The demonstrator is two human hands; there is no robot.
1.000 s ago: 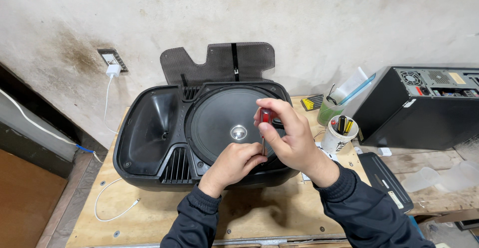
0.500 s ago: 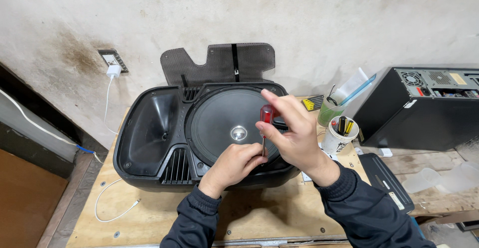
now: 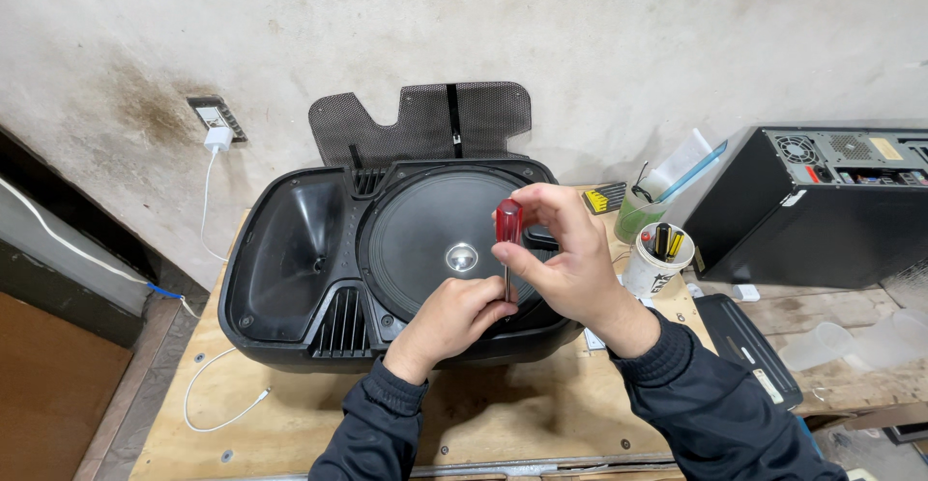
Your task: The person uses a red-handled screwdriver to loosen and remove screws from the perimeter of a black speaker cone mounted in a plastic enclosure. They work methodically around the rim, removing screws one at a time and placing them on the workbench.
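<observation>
While pinching screwdriver, right hand, seemingly upright

wall: off-white plaster, showing a dark stain by the outlet | charger: sitting plugged in, white cable trailing down | table: bare plywood, sitting against wall | light: falling even, soft

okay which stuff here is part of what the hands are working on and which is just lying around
In use: red-handled screwdriver, right hand, left hand, black speaker cabinet, speaker cone.

Lying about: mesh grille, computer tower, cup of tools, wall charger.
</observation>
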